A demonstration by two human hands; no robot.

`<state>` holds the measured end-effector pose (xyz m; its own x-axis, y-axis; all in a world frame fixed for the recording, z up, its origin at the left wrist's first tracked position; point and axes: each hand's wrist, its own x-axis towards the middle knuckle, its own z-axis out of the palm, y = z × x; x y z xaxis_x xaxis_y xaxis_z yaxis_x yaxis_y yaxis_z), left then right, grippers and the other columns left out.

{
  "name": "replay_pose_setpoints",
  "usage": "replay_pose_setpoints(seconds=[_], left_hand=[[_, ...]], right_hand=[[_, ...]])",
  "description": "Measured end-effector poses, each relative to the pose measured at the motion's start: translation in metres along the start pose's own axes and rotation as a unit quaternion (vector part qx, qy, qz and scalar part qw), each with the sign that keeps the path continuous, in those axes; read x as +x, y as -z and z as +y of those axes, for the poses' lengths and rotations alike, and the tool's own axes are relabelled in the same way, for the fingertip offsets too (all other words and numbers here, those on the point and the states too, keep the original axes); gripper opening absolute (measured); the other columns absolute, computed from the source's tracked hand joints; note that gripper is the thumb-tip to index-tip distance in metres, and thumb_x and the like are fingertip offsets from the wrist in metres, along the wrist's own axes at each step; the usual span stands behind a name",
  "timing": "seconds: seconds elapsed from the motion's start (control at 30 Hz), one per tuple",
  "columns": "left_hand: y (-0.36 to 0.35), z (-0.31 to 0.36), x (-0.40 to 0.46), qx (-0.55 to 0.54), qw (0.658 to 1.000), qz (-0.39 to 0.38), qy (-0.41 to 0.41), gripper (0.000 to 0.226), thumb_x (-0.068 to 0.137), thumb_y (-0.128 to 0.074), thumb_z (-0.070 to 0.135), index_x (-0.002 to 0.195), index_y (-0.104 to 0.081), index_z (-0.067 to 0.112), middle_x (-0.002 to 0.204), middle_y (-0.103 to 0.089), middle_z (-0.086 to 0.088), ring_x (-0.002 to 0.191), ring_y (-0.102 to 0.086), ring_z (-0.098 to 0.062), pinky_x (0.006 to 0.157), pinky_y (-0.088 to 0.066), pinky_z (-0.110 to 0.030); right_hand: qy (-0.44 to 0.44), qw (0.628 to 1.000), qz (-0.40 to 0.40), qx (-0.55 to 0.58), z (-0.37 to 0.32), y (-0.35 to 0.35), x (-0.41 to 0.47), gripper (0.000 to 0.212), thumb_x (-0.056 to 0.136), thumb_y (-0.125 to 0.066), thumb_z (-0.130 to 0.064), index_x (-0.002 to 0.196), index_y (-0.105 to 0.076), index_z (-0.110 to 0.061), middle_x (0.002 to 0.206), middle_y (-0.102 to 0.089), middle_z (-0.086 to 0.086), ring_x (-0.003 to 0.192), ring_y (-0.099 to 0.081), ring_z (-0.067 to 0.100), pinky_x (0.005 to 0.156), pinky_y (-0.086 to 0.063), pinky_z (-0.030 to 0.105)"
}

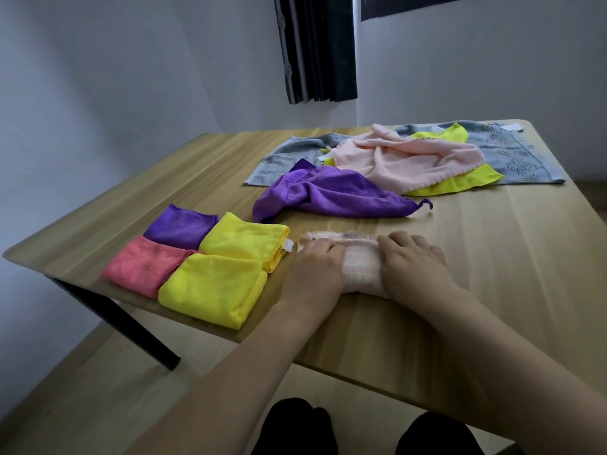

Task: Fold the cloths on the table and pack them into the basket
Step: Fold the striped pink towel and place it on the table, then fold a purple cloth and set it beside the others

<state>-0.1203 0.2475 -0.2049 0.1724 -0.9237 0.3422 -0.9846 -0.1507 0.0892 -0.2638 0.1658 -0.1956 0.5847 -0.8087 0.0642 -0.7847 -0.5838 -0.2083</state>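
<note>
A pale pink cloth [361,267] lies folded on the wooden table [492,257] near the front edge. My left hand [313,270] presses flat on its left part and my right hand [415,264] presses on its right part, fingers pointing away from me. To the left sit several folded cloths: a purple one [179,226], a coral one [144,264], a yellow one [244,243] and a second yellow one [213,289]. Farther back lie unfolded cloths: a purple cloth [331,195], a light pink cloth [407,159], a yellow cloth [460,183] and a grey towel [519,159]. No basket is in view.
The table stands in a room corner with pale walls; a dark curtain [317,47] hangs behind it. A black table leg [131,326] shows at the left. My dark-clothed knees [295,428] are below the front edge.
</note>
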Motion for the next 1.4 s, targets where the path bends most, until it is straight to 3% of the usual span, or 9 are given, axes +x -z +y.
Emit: replay_pose_setpoints(seconds=[0.2,0.37,0.7,0.8,1.07,1.27,1.4], left_hand=[[0.013,0.006,-0.009,0.040,0.997,-0.059,-0.011,0.051,0.096,-0.039,0.011,0.146,-0.039,0.016,0.150,-0.042,-0.004,0.138,-0.033,-0.021,0.119,-0.016,-0.033],[0.024,0.002,-0.010,0.072,0.991,-0.107,-0.034,0.050,0.094,-0.042,0.007,0.144,-0.042,0.015,0.148,-0.043,-0.006,0.134,-0.036,-0.023,0.117,-0.025,-0.036],[0.043,-0.014,-0.051,0.089,0.985,-0.145,-0.036,0.045,0.094,-0.045,0.010,0.138,-0.047,0.016,0.141,-0.049,-0.003,0.127,-0.042,-0.023,0.104,-0.041,-0.038],[0.048,-0.019,-0.063,0.132,0.981,-0.129,-0.064,0.043,0.093,-0.046,0.016,0.137,-0.048,0.018,0.137,-0.053,-0.001,0.123,-0.046,-0.022,0.103,-0.038,-0.037],[0.065,-0.024,-0.091,0.147,0.980,-0.111,-0.076,0.052,0.094,-0.043,0.015,0.145,-0.037,0.024,0.149,-0.042,0.005,0.133,-0.037,-0.019,0.109,-0.022,-0.035],[0.070,-0.022,-0.084,0.133,0.980,-0.124,-0.082,0.047,0.091,-0.049,0.019,0.137,-0.046,0.023,0.142,-0.046,0.003,0.133,-0.036,-0.018,0.111,-0.022,-0.036],[0.071,-0.024,-0.071,0.094,0.986,-0.109,-0.085,0.042,0.092,-0.048,0.022,0.134,-0.049,0.025,0.140,-0.047,0.006,0.130,-0.038,-0.015,0.112,-0.022,-0.034]], right_hand=[[-0.029,0.999,-0.034,0.025,0.006,0.003,-0.005,0.047,0.096,-0.023,-0.036,0.139,-0.033,-0.020,0.143,-0.029,0.006,0.133,-0.026,0.027,0.109,-0.021,0.044],[-0.018,0.996,-0.078,-0.034,-0.010,0.012,-0.015,0.047,0.096,-0.020,-0.035,0.135,-0.036,-0.013,0.136,-0.031,0.012,0.129,-0.028,0.029,0.107,-0.022,0.046],[0.014,0.976,-0.163,-0.144,-0.049,0.022,-0.050,0.055,0.098,-0.014,-0.036,0.144,-0.026,-0.009,0.146,-0.024,0.012,0.135,-0.022,0.026,0.110,-0.020,0.043],[0.033,0.971,-0.178,-0.159,-0.055,0.026,-0.057,0.055,0.099,-0.015,-0.037,0.145,-0.025,-0.009,0.148,-0.022,0.011,0.136,-0.021,0.026,0.109,-0.020,0.043],[0.059,0.959,-0.215,-0.174,-0.065,0.030,-0.067,0.058,0.097,-0.021,-0.039,0.147,-0.022,-0.009,0.149,-0.023,0.012,0.137,-0.023,0.028,0.109,-0.022,0.043],[0.050,0.974,-0.198,-0.102,-0.059,0.041,-0.051,0.053,0.093,-0.037,-0.044,0.138,-0.042,-0.017,0.138,-0.042,0.008,0.125,-0.041,0.026,0.099,-0.035,0.039],[0.019,0.990,-0.135,-0.042,-0.046,0.048,-0.027,0.043,0.093,-0.040,-0.039,0.128,-0.054,-0.017,0.131,-0.052,0.005,0.117,-0.051,0.025,0.096,-0.044,0.037]])
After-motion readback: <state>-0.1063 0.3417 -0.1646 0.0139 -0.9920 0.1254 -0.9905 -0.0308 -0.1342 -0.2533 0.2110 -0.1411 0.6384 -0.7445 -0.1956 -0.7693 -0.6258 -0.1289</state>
